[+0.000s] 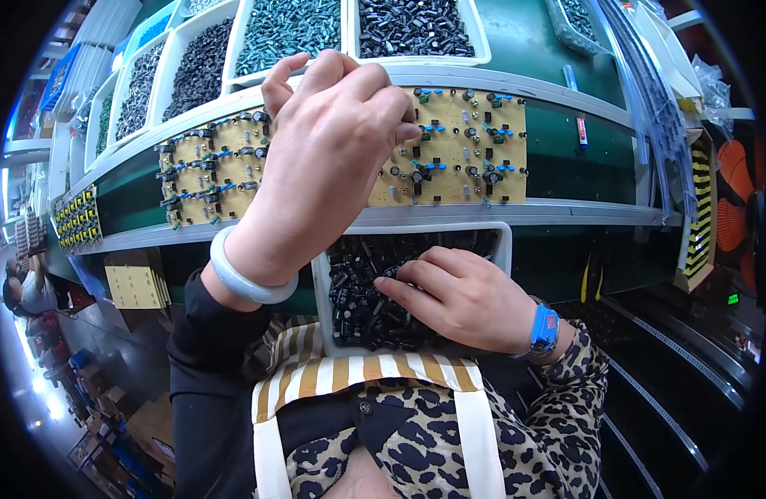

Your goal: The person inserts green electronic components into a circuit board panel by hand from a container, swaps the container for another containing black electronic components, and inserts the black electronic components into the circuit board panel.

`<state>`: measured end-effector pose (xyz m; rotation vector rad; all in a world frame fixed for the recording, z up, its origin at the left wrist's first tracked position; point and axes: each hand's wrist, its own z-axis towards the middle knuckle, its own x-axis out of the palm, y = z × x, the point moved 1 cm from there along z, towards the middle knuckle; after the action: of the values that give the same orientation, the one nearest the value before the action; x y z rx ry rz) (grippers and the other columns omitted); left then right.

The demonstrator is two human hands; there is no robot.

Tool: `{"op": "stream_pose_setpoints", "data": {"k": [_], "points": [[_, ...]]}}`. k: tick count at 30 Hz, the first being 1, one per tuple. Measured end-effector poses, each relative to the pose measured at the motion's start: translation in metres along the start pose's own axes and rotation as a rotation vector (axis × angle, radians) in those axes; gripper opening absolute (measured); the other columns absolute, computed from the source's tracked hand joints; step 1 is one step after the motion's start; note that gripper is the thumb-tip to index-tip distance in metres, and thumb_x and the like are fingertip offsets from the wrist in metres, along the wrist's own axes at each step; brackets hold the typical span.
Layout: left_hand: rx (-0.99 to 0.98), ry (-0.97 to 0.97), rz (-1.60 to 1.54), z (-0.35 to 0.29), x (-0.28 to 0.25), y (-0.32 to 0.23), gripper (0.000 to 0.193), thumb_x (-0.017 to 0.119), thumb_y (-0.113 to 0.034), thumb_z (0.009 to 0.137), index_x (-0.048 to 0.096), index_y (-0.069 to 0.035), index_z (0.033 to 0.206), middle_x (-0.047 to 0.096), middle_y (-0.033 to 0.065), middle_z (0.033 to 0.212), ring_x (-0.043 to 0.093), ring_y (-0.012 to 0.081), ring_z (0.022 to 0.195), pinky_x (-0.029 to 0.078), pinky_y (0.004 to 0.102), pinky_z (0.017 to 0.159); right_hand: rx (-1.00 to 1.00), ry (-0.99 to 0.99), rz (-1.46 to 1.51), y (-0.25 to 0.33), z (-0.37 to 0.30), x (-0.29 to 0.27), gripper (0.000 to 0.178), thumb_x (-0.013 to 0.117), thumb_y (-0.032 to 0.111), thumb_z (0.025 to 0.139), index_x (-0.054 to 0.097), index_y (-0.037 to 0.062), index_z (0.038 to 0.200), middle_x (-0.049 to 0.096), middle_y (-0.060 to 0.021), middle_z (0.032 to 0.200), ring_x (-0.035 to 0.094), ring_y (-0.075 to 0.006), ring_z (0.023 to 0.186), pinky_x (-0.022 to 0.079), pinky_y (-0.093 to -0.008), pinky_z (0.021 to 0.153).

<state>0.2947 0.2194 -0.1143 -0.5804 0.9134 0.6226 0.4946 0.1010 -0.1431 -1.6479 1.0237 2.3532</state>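
Note:
A tan circuit board (508, 154) studded with small cylindrical capacitors and blue parts lies across the rails in front of me. Over its middle is my left hand (329, 145), with a pale bangle at the wrist. Its fingers are bent and drawn together toward the board, and whatever they pinch is hidden behind the hand. Nearer to me stands a white bin (503, 258) holding loose black capacitors (349, 299). Into this heap reaches my right hand (466, 303), its fingers curled and closed at the tips among the capacitors; I cannot make out what is between them.
Along the far side, white trays hold teal capacitors (287, 37), black capacitors (416, 29) and other parts. Another populated board (79, 216) sits on the rails at left. Yellow-handled pliers (592, 279) are at right, near an orange fan (732, 170).

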Motion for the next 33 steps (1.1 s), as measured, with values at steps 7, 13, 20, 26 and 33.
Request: {"op": "stream_pose_setpoints", "data": {"k": [7, 13, 20, 26, 33], "points": [[0.004, -0.033, 0.040, -0.006, -0.002, -0.002, 0.012, 0.089, -0.023, 0.088, 0.082, -0.014, 0.093, 0.073, -0.0024, 0.090, 0.066, 0.0227, 0.097, 0.040, 0.0409, 0.105, 0.010, -0.013, 0.005, 0.000, -0.001, 0.001, 0.050, 0.071, 0.010, 0.090, 0.074, 0.0048, 0.139, 0.070, -0.0078, 0.114, 0.069, -0.0233, 0.102, 0.061, -0.0359, 0.089], [-0.035, -0.059, 0.063, -0.009, 0.000, -0.002, 0.013, 0.091, -0.025, 0.088, 0.084, -0.015, 0.094, 0.073, -0.0037, 0.088, 0.066, 0.0204, 0.097, 0.040, 0.0382, 0.102, 0.019, -0.009, 0.015, -0.001, -0.001, 0.001, 0.048, 0.071, 0.011, 0.090, 0.074, 0.0047, 0.137, 0.070, -0.0079, 0.115, 0.069, -0.0231, 0.102, 0.062, -0.0358, 0.088], [-0.043, -0.080, 0.063, -0.010, 0.008, -0.003, 0.013, 0.090, -0.025, 0.090, 0.084, -0.014, 0.094, 0.074, -0.0031, 0.088, 0.067, 0.0206, 0.097, 0.041, 0.0387, 0.099, 0.024, -0.010, 0.009, -0.001, -0.001, 0.002, 0.047, 0.071, 0.011, 0.090, 0.075, 0.0042, 0.136, 0.071, -0.0078, 0.115, 0.069, -0.0230, 0.103, 0.061, -0.0354, 0.088], [-0.002, -0.120, 0.095, -0.010, 0.010, -0.002, 0.013, 0.089, -0.024, 0.090, 0.084, -0.013, 0.094, 0.074, -0.0020, 0.089, 0.067, 0.0214, 0.097, 0.041, 0.0387, 0.097, 0.028, -0.007, 0.014, -0.001, 0.000, 0.001, 0.046, 0.071, 0.012, 0.090, 0.075, 0.0040, 0.135, 0.071, -0.0075, 0.115, 0.069, -0.0229, 0.104, 0.062, -0.0353, 0.088], [-0.015, -0.093, 0.107, -0.010, 0.007, -0.004, 0.012, 0.089, -0.023, 0.090, 0.084, -0.013, 0.094, 0.074, -0.0014, 0.089, 0.067, 0.0219, 0.098, 0.041, 0.0387, 0.097, 0.028, -0.013, 0.014, 0.000, -0.002, 0.002, 0.046, 0.072, 0.012, 0.090, 0.075, 0.0041, 0.135, 0.071, -0.0073, 0.115, 0.069, -0.0230, 0.104, 0.062, -0.0351, 0.088]]}}
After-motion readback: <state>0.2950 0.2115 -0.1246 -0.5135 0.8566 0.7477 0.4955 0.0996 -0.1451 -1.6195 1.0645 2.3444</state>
